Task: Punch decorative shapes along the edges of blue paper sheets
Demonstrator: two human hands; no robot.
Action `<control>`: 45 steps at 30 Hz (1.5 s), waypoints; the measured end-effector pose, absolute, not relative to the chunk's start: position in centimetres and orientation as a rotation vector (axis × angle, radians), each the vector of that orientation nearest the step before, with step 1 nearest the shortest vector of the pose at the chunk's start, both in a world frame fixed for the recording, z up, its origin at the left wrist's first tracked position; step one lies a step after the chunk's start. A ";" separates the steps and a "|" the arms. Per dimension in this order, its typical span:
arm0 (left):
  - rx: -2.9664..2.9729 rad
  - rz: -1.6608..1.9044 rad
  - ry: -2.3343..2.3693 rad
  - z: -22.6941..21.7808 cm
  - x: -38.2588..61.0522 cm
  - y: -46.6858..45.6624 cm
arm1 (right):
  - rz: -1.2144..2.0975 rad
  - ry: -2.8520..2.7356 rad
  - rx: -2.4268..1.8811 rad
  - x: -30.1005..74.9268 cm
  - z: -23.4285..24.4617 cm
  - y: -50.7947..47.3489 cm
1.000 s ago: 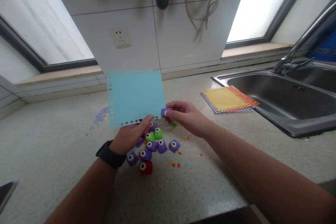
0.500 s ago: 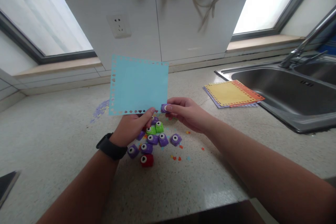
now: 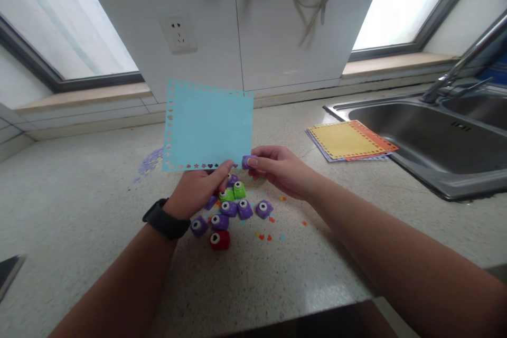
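Observation:
A light blue sheet of paper (image 3: 209, 129) stands tilted up, with small shapes punched along its left, top and bottom edges. My left hand (image 3: 202, 187) grips its bottom edge, thumb in front and fingers behind. At the lower right corner, my right hand (image 3: 275, 169) pinches a purple craft punch (image 3: 247, 162) set over the paper's edge. Below lie more punches: a red one (image 3: 219, 240), a green one (image 3: 239, 189) and several purple ones, such as the one at the right (image 3: 263, 209). My left hand partly covers the back of this group.
Punched paper bits (image 3: 269, 237) are scattered on the speckled counter (image 3: 253, 285). A heap of purple and yellow bits (image 3: 150, 163) lies left of the sheet. Yellow, orange and purple punched sheets (image 3: 343, 140) are stacked beside the steel sink (image 3: 420, 137). A socket (image 3: 178, 34) is on the wall.
Both hands keep their holds on the paper and the purple punch, almost unmoved. The whole view has shifted slightly.

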State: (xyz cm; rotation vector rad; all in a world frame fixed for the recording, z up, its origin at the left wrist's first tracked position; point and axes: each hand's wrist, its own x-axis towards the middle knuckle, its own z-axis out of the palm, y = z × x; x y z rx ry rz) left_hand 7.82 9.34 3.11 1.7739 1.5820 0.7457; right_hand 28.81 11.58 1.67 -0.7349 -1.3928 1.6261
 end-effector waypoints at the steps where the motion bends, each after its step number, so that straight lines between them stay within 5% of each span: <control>1: 1.773 0.750 1.583 3.1 7.8 9.4 | 1.625 -1.397 -0.735 28.8 1.7 11.6; 45: 1.826 0.704 1.589 3.3 7.9 9.4 | 1.611 -1.423 -0.699 28.9 1.1 11.8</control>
